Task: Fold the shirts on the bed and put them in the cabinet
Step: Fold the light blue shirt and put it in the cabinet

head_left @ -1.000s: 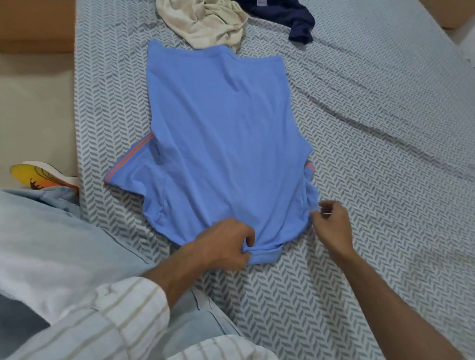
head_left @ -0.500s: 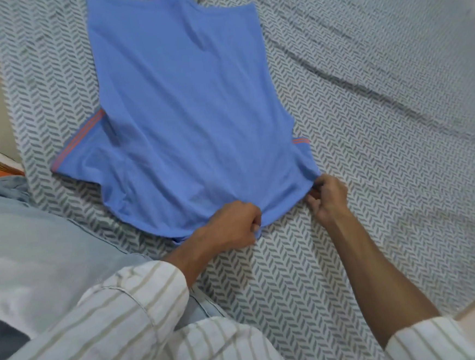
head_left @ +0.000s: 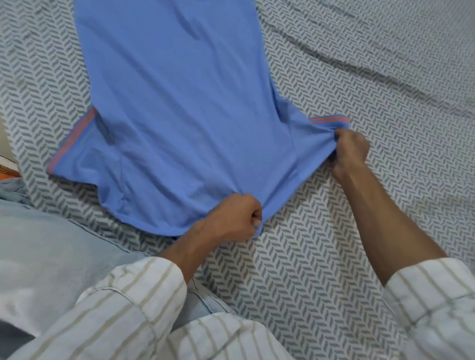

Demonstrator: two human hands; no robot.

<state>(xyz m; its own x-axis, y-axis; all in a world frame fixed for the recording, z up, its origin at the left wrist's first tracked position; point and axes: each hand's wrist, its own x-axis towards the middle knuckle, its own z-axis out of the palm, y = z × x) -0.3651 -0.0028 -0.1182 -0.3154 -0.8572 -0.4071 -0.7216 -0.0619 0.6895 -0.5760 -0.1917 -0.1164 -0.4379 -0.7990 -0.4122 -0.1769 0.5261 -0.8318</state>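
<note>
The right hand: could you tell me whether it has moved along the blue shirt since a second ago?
Yes. The right hand has shifted outward along the blue shirt, away from the left hand, now pinching the sleeve by its orange stripes.

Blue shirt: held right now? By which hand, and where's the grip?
Both hands hold the blue shirt. Left hand grips the near edge at the collar end; right hand grips the sleeve by its orange stripes.
</note>
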